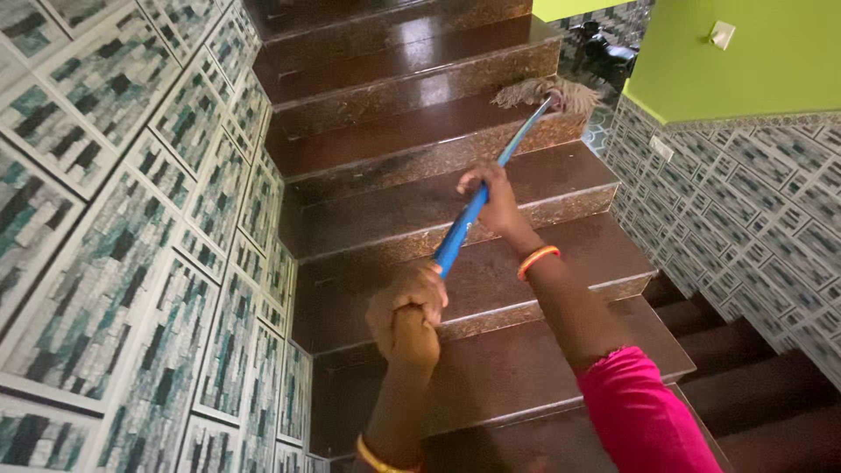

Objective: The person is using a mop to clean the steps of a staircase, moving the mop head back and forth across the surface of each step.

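1. Left hand (407, 311) is what I see lowest on the blue mop handle (473, 206): its fingers are wrapped shut around the handle's near end, a yellow bangle (377, 457) showing at that wrist by the bottom edge.
2. Right hand (492, 203) sits further up the same handle, also closed in a fist around it, with an orange bangle (537, 259) on the wrist and a pink sleeve (644, 416) covering the upper arm below it.
3. From the left hand the handle runs up and to the right, ending at the mop head (547, 92), a tuft of pale, frayed strings.
4. I make out the mop head lying at the right end of a dark brown stair step (385, 131), well above the handle's gripped part; the strings spread along the step's edge and spill a little past it.
5. More brown steps (491, 368) lie under the handle, each with a speckled front face, and they look glossy with light reflecting higher up.
6. Left of the handle I see a wall of green-and-white patterned tiles (131, 219) following the stairs.
7. Right of the handle there is a similar tiled wall (753, 210), with a bright green painted wall (753, 52) above it carrying a white switch (721, 35).
8. Beyond the mop head, I can see something dark on a tiled floor, too small for me to identify.
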